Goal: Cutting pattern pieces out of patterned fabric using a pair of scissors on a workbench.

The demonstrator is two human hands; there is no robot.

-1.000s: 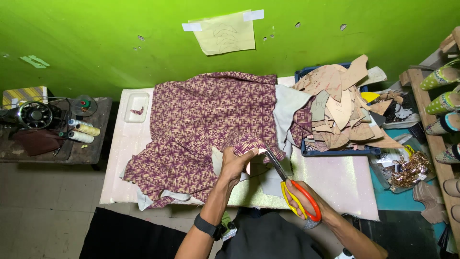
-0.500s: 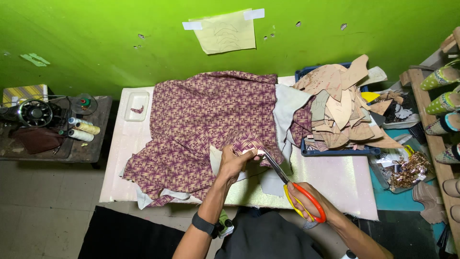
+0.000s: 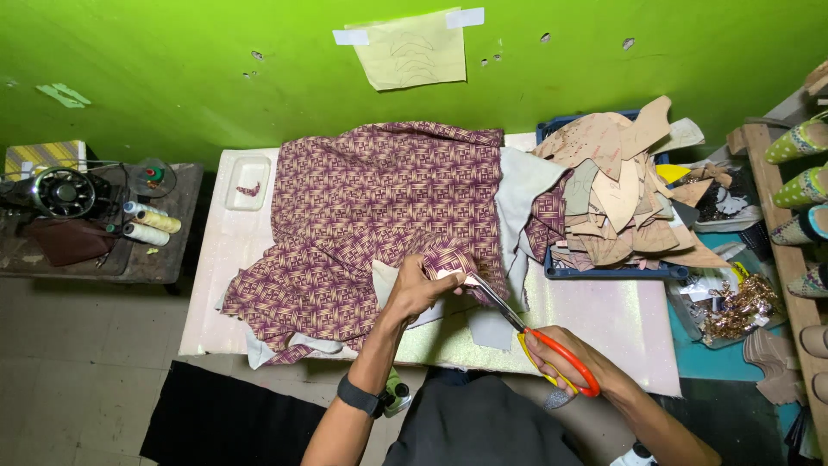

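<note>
Bright green wall backs our pale worktable, and we take the purple patterned fabric spread over that table as our landmark. Far to the left of the fabric, on a low dark side table, stand a sewing machine and spools of thread. Just left of the fabric's upper edge lies a small clear tray. Above the fabric, a yellowish paper pattern is taped to the wall.

At the fabric's lower right edge our left hand is closed on a fold of the cloth and the pale lining beneath it, lifting the edge slightly. Just right of that pinch, the blades of the orange-handled scissors meet the cloth's edge; how far apart the blades are we cannot tell. Our right hand is clamped through the handles, below and to the right of the fabric.

We judge the cutting to be at an early stage: the cut appears only at this lower right corner, and most of the cloth lies whole.

To the right of the fabric, a blue tray holds a heap of tan cut pieces. Farther right, a wooden shelf carries shoes.
</note>
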